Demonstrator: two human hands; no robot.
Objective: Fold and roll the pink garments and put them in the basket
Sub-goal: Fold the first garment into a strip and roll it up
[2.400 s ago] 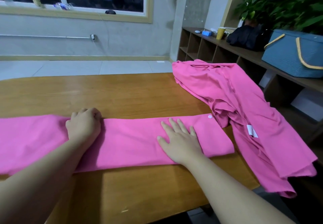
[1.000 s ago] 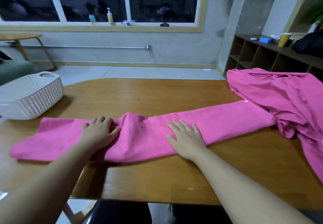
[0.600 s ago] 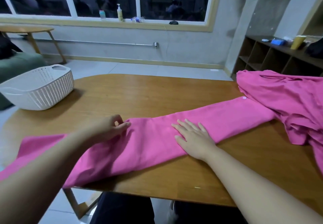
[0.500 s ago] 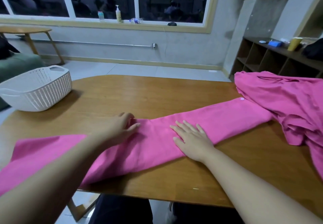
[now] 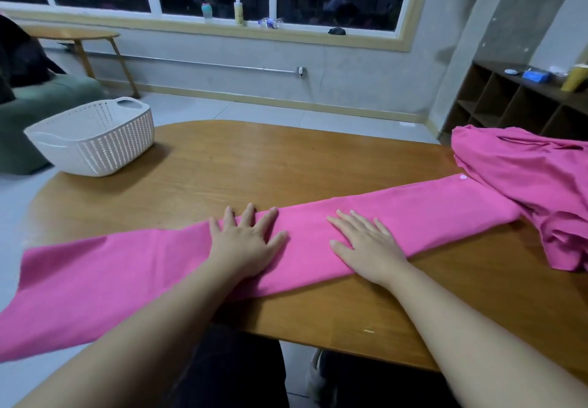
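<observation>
A long pink garment [image 5: 423, 213], folded into a narrow strip, lies across the wooden table [image 5: 241, 166]; its left end hangs past the table's edge. My left hand [image 5: 246, 242] rests flat on the strip with fingers spread. My right hand [image 5: 366, 245] lies flat on it a little to the right, palm down. A second pink garment [image 5: 534, 172] is crumpled in a heap at the table's right end, touching the strip's far end. The white perforated basket [image 5: 95, 143] stands on the table's far left corner, with nothing visible inside.
A wooden cubby shelf [image 5: 509, 102] runs along the right wall with small items on top. A green seat [image 5: 38, 102] and a small side table [image 5: 79, 38] stand on the left beyond the basket. Bottles sit on the windowsill [image 5: 237, 10].
My left hand has opened from a loose grip and slid right, now pressing flat on the strip. The bump in the fabric has been smoothed out. My right hand stays in place.
</observation>
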